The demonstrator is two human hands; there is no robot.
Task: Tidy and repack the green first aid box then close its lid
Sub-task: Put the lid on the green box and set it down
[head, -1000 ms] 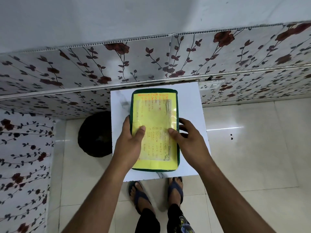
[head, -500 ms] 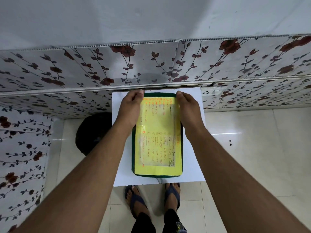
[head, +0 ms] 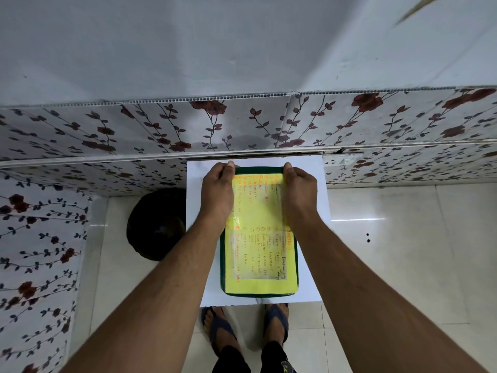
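The green first aid box lies flat on a small white table, its lid down and covered by a yellow sheet with orange and black handwriting. My left hand rests on the far left corner of the box, fingers curled over its far edge. At the far right corner my right hand does the same. Both forearms reach over the box's long sides. What is inside the box is hidden.
The table stands against a wall with floral panels. A dark round object sits on the tiled floor left of the table. My sandalled feet are below the table's near edge. A white wall socket is at the right.
Both hands have moved from the middle of the lid to its far corners and now curl over the far edge. The box has stayed flat on the table.
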